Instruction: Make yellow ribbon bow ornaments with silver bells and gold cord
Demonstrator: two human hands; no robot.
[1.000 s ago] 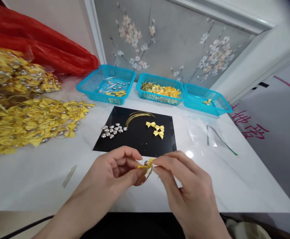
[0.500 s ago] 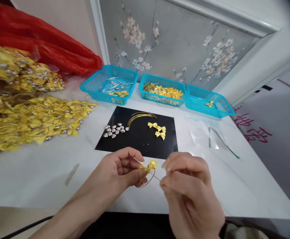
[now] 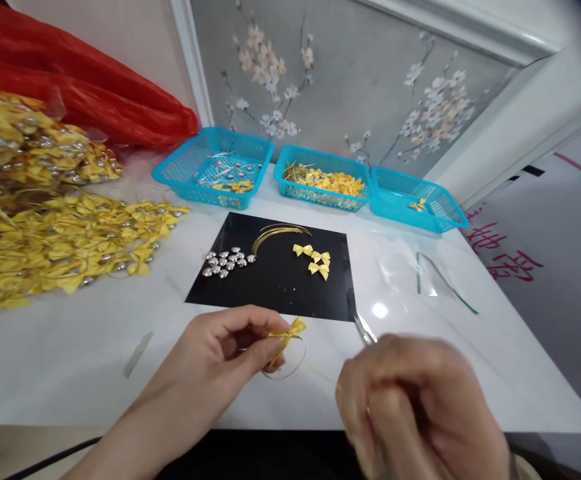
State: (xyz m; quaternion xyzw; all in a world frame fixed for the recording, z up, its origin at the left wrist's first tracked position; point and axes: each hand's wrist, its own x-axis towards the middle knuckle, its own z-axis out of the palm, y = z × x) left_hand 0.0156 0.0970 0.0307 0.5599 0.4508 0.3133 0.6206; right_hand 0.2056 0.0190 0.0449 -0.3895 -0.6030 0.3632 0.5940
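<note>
My left hand (image 3: 235, 350) pinches a yellow ribbon bow (image 3: 295, 327) between thumb and fingers, above the table's front part. A loop of thin gold cord (image 3: 303, 357) hangs from the bow, and a faint strand runs off toward my right hand (image 3: 415, 407). That hand is closed, raised and smeared by motion; its fingertips are turned away, with the strand leading to them. The metal tips of scissors (image 3: 365, 329) show just beyond its knuckles, their handles hidden. Silver heart-shaped beads (image 3: 225, 262), gold cords (image 3: 278, 231) and loose bows (image 3: 319, 269) lie on a black mat (image 3: 270, 293).
Blue baskets stand along the back: the left one (image 3: 170, 177) with beads and strips, the middle one (image 3: 320, 198) with bows, the right one (image 3: 395, 207) with one bow. Finished-looking bows (image 3: 85, 247) heap at left beside red plastic (image 3: 95, 87). A clear bag (image 3: 400, 267) lies right.
My right hand has moved right and toward me, away from the bow, drawing out the strand. The scissor tips have come into sight. My left hand keeps its pinch on the bow.
</note>
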